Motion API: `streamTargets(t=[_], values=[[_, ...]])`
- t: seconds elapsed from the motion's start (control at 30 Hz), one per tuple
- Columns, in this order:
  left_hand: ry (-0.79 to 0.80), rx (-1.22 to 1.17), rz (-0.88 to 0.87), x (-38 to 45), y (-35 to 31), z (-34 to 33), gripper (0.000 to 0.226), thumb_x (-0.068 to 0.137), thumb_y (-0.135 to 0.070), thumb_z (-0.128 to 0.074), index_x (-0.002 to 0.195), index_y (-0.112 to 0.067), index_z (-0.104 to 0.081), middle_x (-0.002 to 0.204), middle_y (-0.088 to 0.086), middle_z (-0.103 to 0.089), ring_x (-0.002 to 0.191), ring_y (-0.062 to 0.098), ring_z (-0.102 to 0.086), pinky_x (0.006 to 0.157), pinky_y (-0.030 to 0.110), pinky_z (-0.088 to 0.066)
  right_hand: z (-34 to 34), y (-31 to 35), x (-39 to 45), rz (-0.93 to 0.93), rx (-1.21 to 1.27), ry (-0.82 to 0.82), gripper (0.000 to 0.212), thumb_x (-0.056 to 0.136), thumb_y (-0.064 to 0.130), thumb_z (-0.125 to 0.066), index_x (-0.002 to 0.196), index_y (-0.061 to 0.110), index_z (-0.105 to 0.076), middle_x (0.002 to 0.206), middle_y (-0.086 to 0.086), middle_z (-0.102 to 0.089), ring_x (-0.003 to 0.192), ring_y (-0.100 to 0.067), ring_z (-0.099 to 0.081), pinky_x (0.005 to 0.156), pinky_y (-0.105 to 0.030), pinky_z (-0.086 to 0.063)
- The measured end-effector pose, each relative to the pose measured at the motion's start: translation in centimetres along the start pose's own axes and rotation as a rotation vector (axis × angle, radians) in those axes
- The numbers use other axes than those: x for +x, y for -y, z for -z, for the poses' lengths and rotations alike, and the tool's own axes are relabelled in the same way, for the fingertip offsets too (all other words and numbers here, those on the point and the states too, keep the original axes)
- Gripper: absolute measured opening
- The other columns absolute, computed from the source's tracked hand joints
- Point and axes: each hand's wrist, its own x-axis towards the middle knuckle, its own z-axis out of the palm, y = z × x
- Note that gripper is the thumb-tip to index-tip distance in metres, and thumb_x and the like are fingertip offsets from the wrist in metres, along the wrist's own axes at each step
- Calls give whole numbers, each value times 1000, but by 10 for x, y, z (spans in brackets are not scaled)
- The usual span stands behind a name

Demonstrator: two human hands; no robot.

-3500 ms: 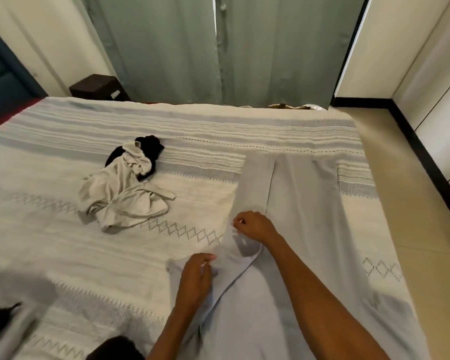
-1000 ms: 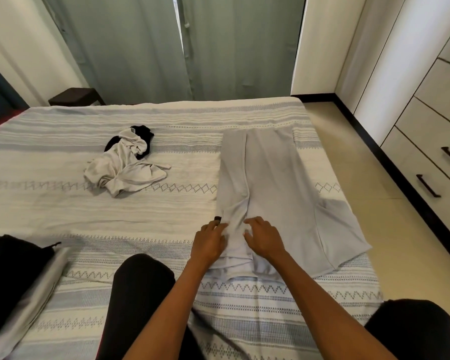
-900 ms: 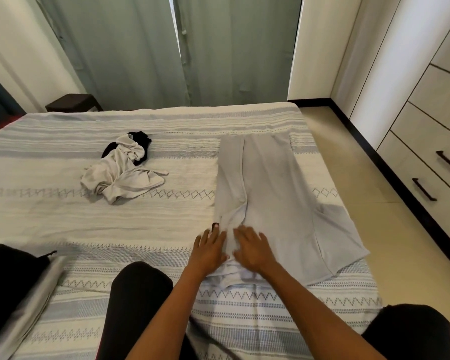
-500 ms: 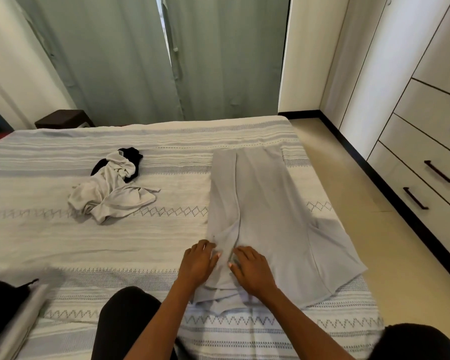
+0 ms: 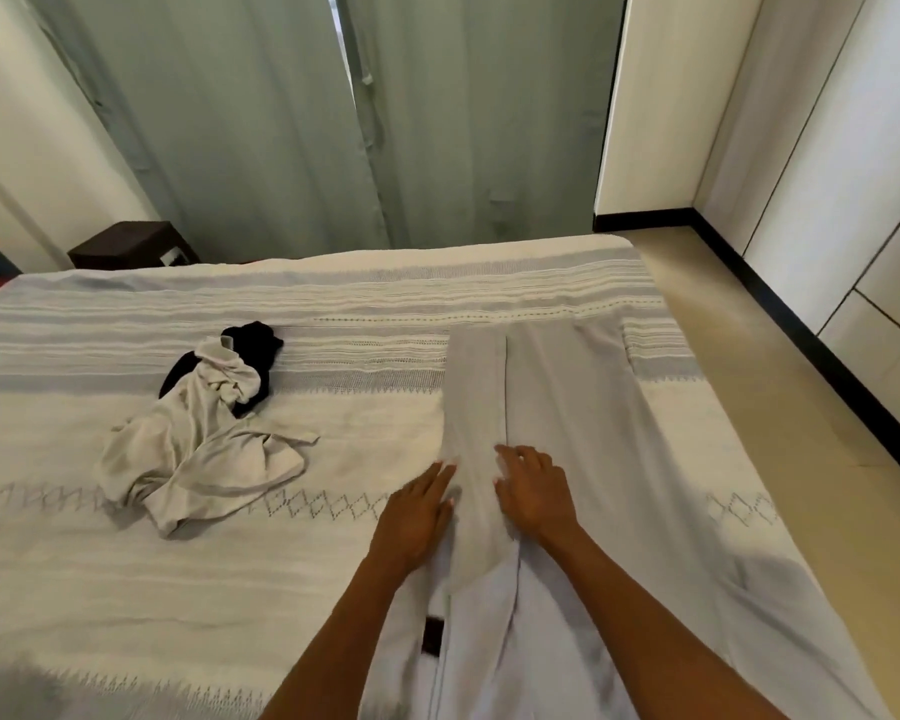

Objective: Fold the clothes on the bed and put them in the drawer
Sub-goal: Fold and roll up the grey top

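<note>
A grey garment [image 5: 588, 439] lies spread flat on the right half of the bed [image 5: 126, 589], its left side folded inward in a long strip. My left hand [image 5: 419, 511] rests flat, fingers straight, on the garment's left edge beside that strip. My right hand [image 5: 533, 491] presses flat on the garment just right of the strip. A crumpled beige garment [image 5: 198, 449] lies on the left of the bed, partly on top of a black garment [image 5: 253, 343].
White drawer fronts [image 5: 889, 283] stand along the right wall beyond a strip of tan floor [image 5: 780, 407]. Grey-green curtains [image 5: 333, 111] hang behind the bed. A dark bedside table [image 5: 131, 246] sits at the far left corner.
Both hands have slid forward along the folded strip, from near its lower end to its middle. The view has moved closer to the bed and tilted, so my knees are out of view.
</note>
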Motion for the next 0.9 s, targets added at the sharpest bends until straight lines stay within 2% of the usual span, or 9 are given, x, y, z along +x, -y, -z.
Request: streamTargets(t=[0.1, 0.2, 0.33, 0.43, 0.5, 0.53, 0.63, 0.7, 0.9], values=[[-101, -137, 140, 72, 26, 11, 53, 101, -44, -32, 146, -19, -45, 142, 7, -54, 122, 29, -57, 99, 36, -45, 6, -13, 82, -46, 18, -77, 47, 101, 37, -47, 144, 19, -45, 134, -11, -57, 118, -32, -53, 96, -43, -42], [-133, -240, 190, 153, 53, 20, 45, 102, -38, -43, 141, -16, -50, 129, 5, -63, 114, 23, -62, 87, 28, -44, 7, -23, 169, -48, 46, -136, 44, 100, 34, -48, 140, 15, -50, 124, -13, -62, 110, -35, -56, 89, -43, -43], [-71, -256, 191, 246, 69, 36, 41, 103, -26, -48, 143, -16, -48, 122, 12, -66, 110, 30, -62, 85, 31, -44, 18, -34, 249, -22, 42, -173, 41, 99, 38, -49, 135, 18, -53, 117, -14, -63, 105, -36, -57, 86, -43, -44], [69, -176, 139, 321, 82, 34, 57, 102, -25, -47, 155, -31, -26, 120, 15, -55, 106, 34, -59, 92, 40, -47, 18, -42, 303, -16, 37, -109, 33, 98, 36, -50, 128, 24, -57, 110, -12, -61, 101, -35, -58, 80, -40, -45], [145, -39, 101, 343, 83, 29, 61, 103, -29, -46, 155, -42, -18, 114, 9, -43, 100, 30, -55, 90, 43, -49, 18, -44, 317, 5, 40, -87, 30, 94, 30, -53, 123, 27, -60, 104, -10, -61, 97, -34, -59, 76, -39, -46], [154, -9, 105, 351, 82, 27, 59, 102, -30, -46, 154, -44, -21, 112, 6, -40, 100, 30, -54, 89, 43, -49, 18, -47, 323, 16, 47, -85, 30, 92, 26, -53, 120, 29, -60, 100, -8, -61, 94, -33, -59, 74, -38, -47], [42, -128, 140, 359, 81, 21, 42, 101, -29, -48, 141, -41, -49, 105, 5, -46, 95, 30, -56, 84, 41, -50, 16, -52, 334, 23, 80, -138, 24, 92, 20, -53, 107, 31, -67, 91, -3, -62, 90, -29, -57, 70, -39, -49], [-54, -174, 106, 362, 81, 18, 38, 99, -27, -51, 135, -39, -56, 101, 4, -48, 87, 29, -58, 74, 40, -51, 17, -55, 341, 26, 61, -204, 20, 91, 18, -58, 98, 30, -72, 91, 0, -64, 91, -29, -56, 70, -39, -46], [-133, -123, 206, 362, 73, 14, 50, 101, -37, -48, 149, -34, -36, 117, 9, -52, 89, 29, -62, 69, 41, -55, 13, -68, 346, 24, 19, -200, 37, 83, 5, -58, 108, 30, -70, 104, -3, -59, 94, -29, -53, 74, -39, -41]])
